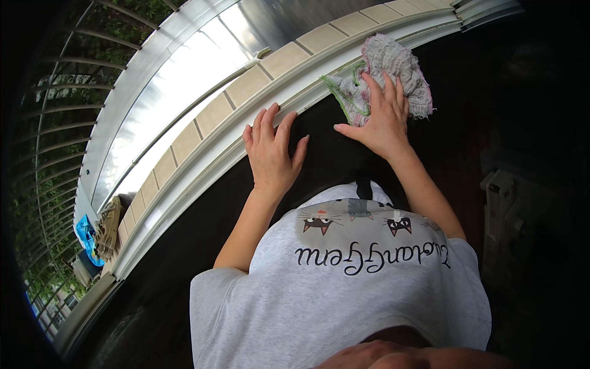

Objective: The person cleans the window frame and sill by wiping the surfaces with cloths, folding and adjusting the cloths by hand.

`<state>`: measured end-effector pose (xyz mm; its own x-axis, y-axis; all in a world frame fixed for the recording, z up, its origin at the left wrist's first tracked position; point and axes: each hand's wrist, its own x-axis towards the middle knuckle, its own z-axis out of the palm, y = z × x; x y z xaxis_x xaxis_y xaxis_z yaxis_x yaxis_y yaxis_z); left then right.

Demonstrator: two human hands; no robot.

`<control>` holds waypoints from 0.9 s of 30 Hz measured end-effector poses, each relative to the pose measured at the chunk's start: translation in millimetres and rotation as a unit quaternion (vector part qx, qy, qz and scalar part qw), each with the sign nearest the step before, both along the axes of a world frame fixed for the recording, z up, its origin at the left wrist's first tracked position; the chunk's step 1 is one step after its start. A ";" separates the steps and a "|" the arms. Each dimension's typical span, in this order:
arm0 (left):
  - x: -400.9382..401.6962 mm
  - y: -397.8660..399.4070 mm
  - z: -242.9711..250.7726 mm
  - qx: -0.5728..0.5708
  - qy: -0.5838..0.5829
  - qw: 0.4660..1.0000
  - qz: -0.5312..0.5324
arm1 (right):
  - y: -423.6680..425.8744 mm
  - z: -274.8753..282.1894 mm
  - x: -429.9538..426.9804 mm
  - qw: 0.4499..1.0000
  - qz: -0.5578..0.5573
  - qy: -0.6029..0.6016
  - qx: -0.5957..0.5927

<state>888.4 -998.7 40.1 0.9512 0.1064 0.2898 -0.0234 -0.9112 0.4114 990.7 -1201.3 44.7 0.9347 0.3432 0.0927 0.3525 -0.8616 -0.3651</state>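
Observation:
A white cleaning cloth (396,60) with pink and green stitched edges lies bunched over the inner side of a white window-frame track (318,87). My right hand (385,106) rests on the cloth with its fingers spread; the thumb sticks out to the left, off the cloth. Whether the fingers grip the fabric cannot be told. To the left, my left hand (276,143) touches the same frame with its fingertips, fingers apart and nothing in it. The cloth hides part of the frame beneath it.
Beige tiles (212,113) line the outer side of the frame. Beyond them are a shiny metal ledge (184,78), a thin pole (170,131) and curved metal bars (69,108). A blue bag (87,235) and a brown bundle (108,230) sit at the far left. Pale furniture (498,198) stands at right.

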 end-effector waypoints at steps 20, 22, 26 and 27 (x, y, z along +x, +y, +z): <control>3.8 -1.3 5.3 -0.030 0.021 0.999 -0.011 | -0.7 15.8 -40.2 0.970 0.237 0.032 0.052; 0.2 1.3 6.2 -0.012 0.043 0.999 -0.007 | -1.7 9.8 -33.9 0.962 0.262 0.006 0.074; 0.3 0.4 3.8 -0.013 0.023 1.000 -0.005 | -15.9 -4.5 11.0 0.975 0.198 -0.053 0.085; 0.9 -0.5 2.9 -0.011 0.021 1.000 -0.004 | -19.7 -7.0 23.6 0.978 0.180 -0.065 0.087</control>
<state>889.3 -999.2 43.0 0.9632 0.1045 0.2475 -0.0131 -0.9019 0.4317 1014.3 -1221.0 37.7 0.7328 0.6166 0.2878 0.6745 -0.6022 -0.4271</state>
